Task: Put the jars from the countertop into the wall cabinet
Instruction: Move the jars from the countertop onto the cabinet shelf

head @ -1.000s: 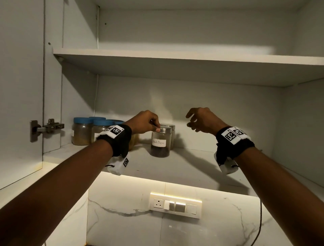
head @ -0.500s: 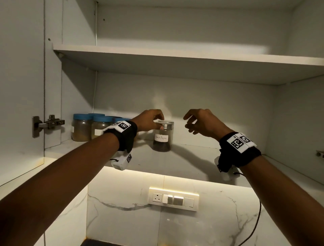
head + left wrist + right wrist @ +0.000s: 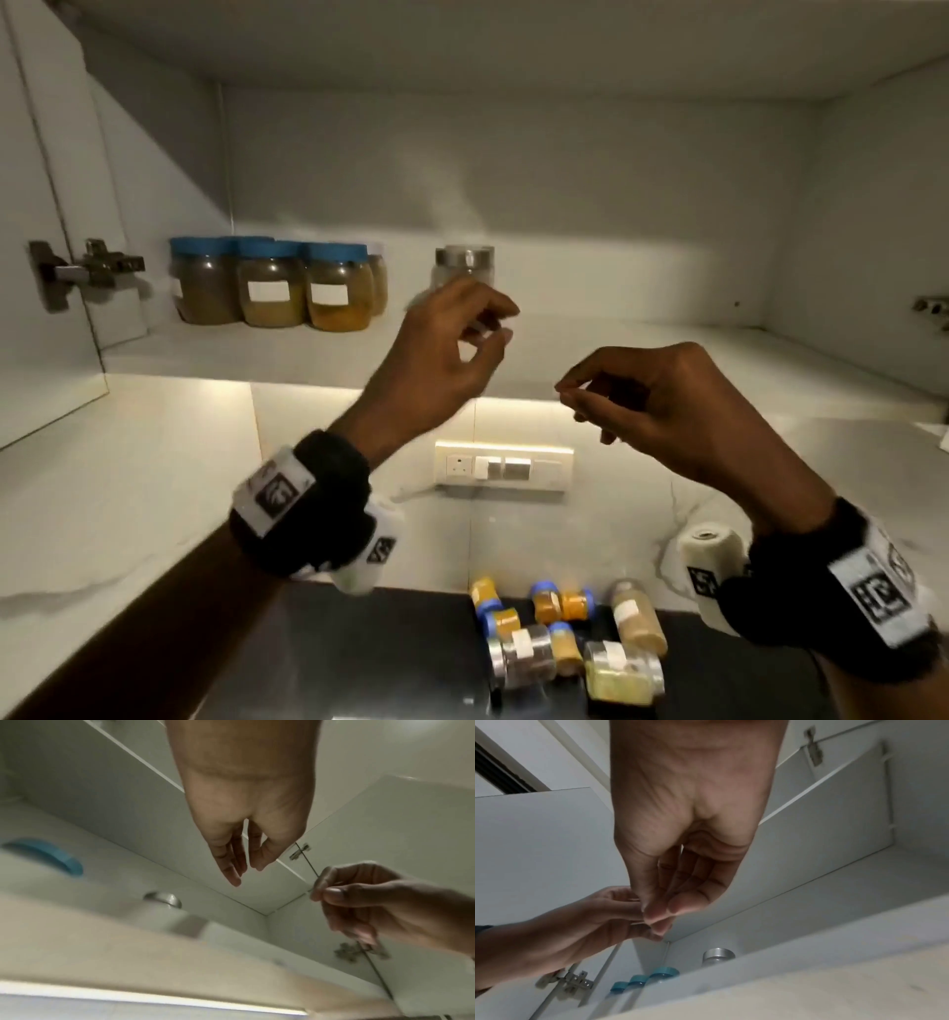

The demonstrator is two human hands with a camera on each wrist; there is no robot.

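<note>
In front of the cabinet shelf (image 3: 308, 354), both hands hang empty, left hand (image 3: 441, 354) and right hand (image 3: 652, 406) loosely curled (nothing pinched); lower them to the desk (image 3: 400, 663) and take one jar (image 3: 524, 655) upright.

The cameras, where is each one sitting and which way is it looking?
Head: on the person's head, facing forward into the wall cabinet and down to the countertop jars; shows both forearms, left hand and right hand.
Left wrist: under the left wrist, looking up along the fingers.
Right wrist: under the right wrist, looking up along the palm.
Shared: all three see the silver-lidded jar on the shelf.
</note>
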